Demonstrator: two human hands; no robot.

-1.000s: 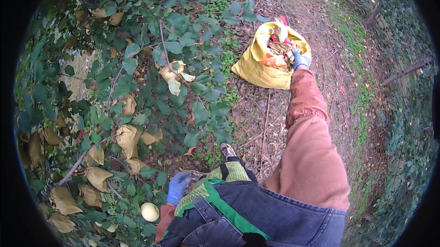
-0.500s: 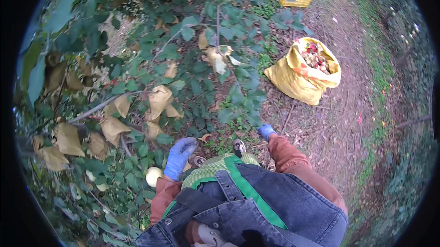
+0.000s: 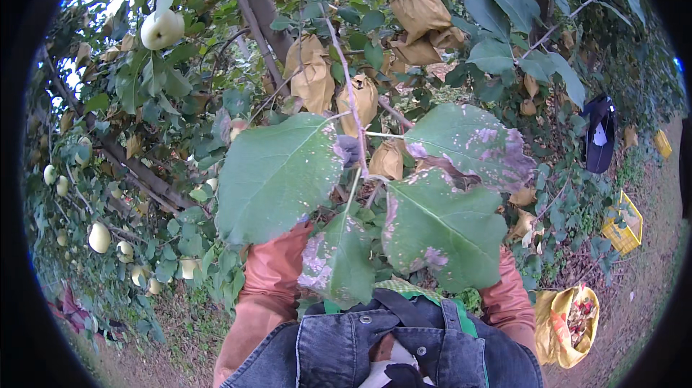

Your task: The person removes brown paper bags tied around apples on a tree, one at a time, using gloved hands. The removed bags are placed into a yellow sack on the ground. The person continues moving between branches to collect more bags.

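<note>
Setting: orchard canopy fills our view, dense green foliage above bare brown soil at the lower right.

Leaves: 3 broad leaves (image 3: 277, 175) hang right in front of us, matte green, oval, blotched with pale grey-white residue; they cover both of our hands.

Paper bags: about 6 crumpled tan bags show among the branches, wrinkled and dull. The nearest bag (image 3: 389, 159) sits just behind the big leaves, beside a thin pale twig (image 3: 346, 78) that runs roughly upright. Its long axis is near vertical, neck upward toward the twig.

Left sleeve: our rust-orange sleeve (image 3: 270, 283) rises from the lower edge up behind the leaves; soft woven cloth.

Right sleeve: our other rust-orange sleeve (image 3: 508, 298) rises likewise at the right.

Fingers: both hands are hidden by leaves, so we cannot tell whether the fingers are apart, together or closed on anything.

Bare fruit: 1 smooth pale yellow-green fruit (image 3: 162, 28) hangs at upper left, rounded, stem up; at least 6 more smaller ones dot the left side.

Trunk: 1 rough grey-brown limb (image 3: 256, 6) slants up to the top.

Bib: dark blue denim (image 3: 360, 348) with metal buttons, green straps.

Ground: 1 yellow sack (image 3: 559, 334), open and slumped, with mixed scraps inside; 1 yellow latticed crate (image 3: 623, 222) well apart from it, higher up.
</note>
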